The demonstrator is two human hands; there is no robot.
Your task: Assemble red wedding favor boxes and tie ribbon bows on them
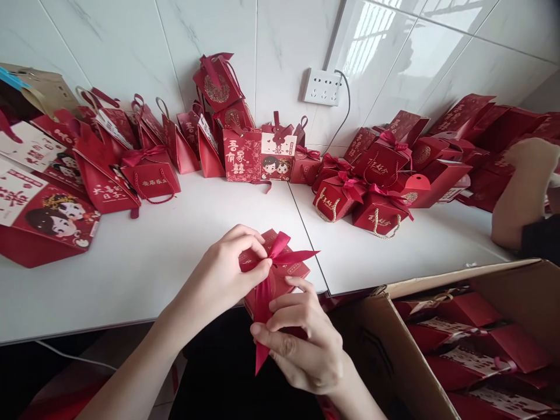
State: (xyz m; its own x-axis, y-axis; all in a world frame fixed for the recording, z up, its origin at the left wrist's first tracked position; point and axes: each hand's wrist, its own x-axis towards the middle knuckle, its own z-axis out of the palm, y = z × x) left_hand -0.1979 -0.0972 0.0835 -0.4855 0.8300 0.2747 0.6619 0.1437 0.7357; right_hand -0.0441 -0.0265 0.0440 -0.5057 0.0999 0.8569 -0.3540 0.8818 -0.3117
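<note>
A small red gift box (300, 269) sits at the table's front edge between my hands, with a red ribbon (291, 256) on its top. My left hand (238, 262) pinches the ribbon at its knot, thumb and index finger closed together. One pointed ribbon end sticks out to the right; the other hangs down over the near side of the box. My right hand (301, 341) has its thumb and fingers around that lower ribbon tail, with the pointed tip showing below the thumb. Part of the box is hidden behind both hands.
Red gift boxes with bows (378, 166) crowd the right back of the white table (188, 245). More printed gift boxes (56, 216) line the left and the wall. A cardboard carton (389, 326) of boxes stands at lower right. Another person's arm (520, 181) rests at far right.
</note>
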